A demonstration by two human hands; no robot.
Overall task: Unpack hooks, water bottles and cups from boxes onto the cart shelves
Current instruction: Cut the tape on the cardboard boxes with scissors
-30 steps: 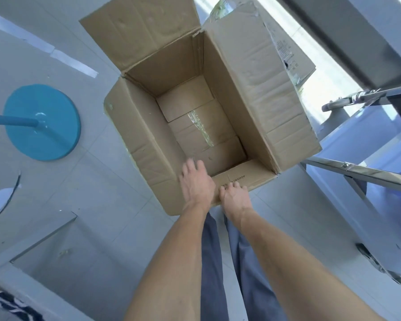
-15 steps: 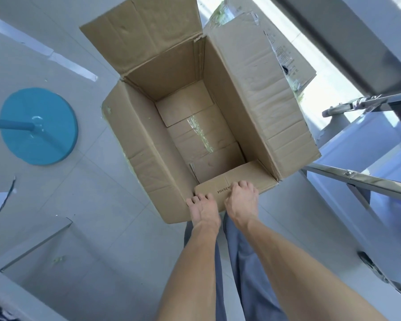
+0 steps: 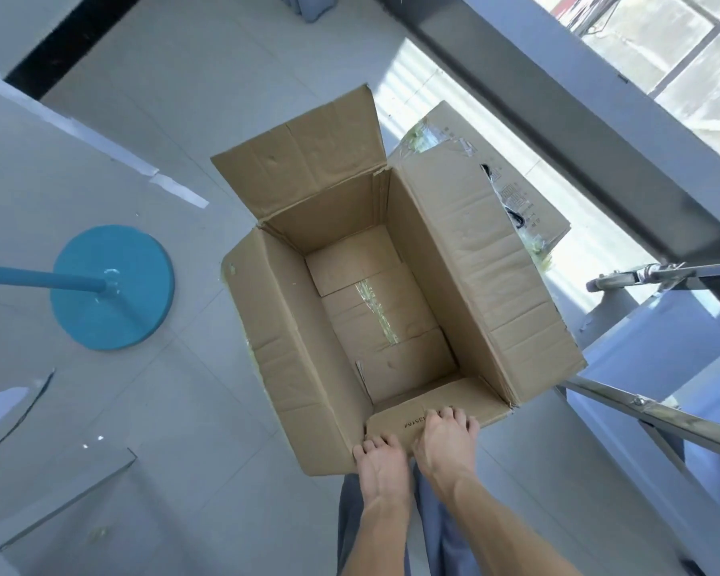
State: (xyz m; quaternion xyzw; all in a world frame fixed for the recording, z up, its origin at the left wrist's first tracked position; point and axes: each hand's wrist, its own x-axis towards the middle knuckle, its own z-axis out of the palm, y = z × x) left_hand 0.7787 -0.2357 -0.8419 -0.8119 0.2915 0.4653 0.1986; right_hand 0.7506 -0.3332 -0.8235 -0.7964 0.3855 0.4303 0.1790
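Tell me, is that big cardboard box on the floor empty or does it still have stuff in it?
Empty. The cardboard box is open, flaps spread, and only its bare taped bottom shows inside.

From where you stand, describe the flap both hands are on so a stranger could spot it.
Find the open box on the floor, right of the blue round base. Its nearest short flap lies under the left hand and right hand. Unlike the other flaps, it bears printed digits.

both hands (image 3: 416, 453) side by side, fingers curled, arms outstretched
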